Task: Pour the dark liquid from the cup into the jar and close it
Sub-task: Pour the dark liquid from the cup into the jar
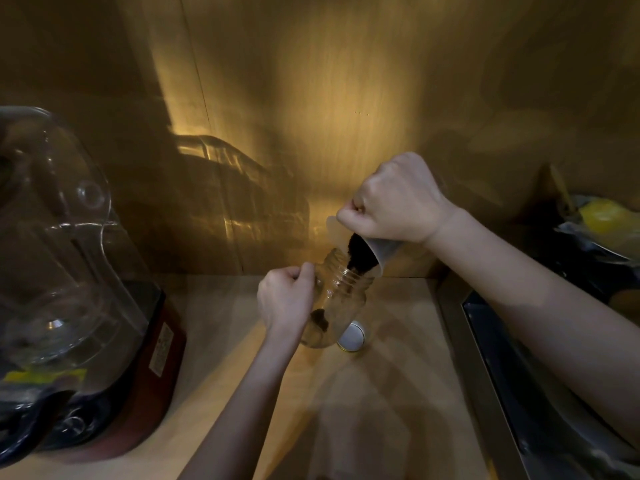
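**Pouring under way, lid waiting beside the jar**

Head view: the pour is the step in hand. Just right of centre, the right hand (398, 199) is closed round a pale plastic cup (377, 251), tipping it steeply so its lip sits at the mouth of the glass jar (341, 299). The dark contents (356, 252) are sliding out of the cup into the jar's neck, and a dark clump already rests near the jar's bottom. The left hand (287, 299), at centre, is curled against the jar's left side, steadying it; the jar leans toward the upper left rather than standing straight. The cup is above and to the right of the jar, touching or nearly touching its rim.

The white lid (352, 337) lies on the wooden counter (398, 358) just beside the jar's base, lower right of it. Next, I judge, the cup must be emptied and put aside, the jar stood upright, and the lid picked up and screwed on.
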`<state>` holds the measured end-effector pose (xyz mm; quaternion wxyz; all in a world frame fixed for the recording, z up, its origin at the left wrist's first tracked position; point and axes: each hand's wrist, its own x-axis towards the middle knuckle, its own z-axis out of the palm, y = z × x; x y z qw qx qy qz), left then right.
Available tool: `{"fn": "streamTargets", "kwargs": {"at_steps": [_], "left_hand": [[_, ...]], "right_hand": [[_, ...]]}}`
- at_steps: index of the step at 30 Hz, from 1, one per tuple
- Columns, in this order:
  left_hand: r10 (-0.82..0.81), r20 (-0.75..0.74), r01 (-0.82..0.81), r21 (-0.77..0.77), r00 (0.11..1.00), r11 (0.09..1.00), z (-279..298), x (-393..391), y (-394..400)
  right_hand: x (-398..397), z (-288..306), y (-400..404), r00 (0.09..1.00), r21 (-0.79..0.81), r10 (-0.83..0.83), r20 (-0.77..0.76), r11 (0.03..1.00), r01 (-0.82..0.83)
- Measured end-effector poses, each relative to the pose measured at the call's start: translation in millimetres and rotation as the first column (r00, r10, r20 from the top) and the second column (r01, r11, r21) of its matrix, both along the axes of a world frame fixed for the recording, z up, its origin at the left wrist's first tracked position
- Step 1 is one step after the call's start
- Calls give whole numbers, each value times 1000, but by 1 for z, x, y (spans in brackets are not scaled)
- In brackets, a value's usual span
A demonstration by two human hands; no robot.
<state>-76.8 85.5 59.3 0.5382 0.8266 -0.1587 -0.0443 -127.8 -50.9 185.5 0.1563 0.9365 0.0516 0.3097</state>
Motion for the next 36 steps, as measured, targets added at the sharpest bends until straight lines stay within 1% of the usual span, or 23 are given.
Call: {"fn": "streamTargets", "kwargs": {"at_steps": [5, 8, 12, 20, 30, 36], "left_hand": [[-20, -35, 18, -37, 999, 999, 2, -1, 1], [-9, -18, 8, -27, 1000, 1000, 2, -1, 2], [-19, -30, 19, -23, 999, 1000, 3, 0, 2], [-34, -59, 32, -37, 998, 999, 4, 2, 0], [-11, -94, 8, -35, 996, 999, 6, 2, -2], [-6, -108, 1, -43, 994, 999, 3, 2, -2]], "right_hand": [[2, -2, -1, 1000, 11, -19, -14, 1000, 19], [3, -3, -3, 1000, 25, -19, -24, 999, 19], [3, -2, -2, 1000, -5, -9, -6, 1000, 9], [3, 4, -1, 1000, -4, 26, -7, 1000, -26], [4, 3, -3, 997, -41, 72, -1, 997, -72], [2, 4, -2, 998, -60, 68, 12, 996, -67]]}}
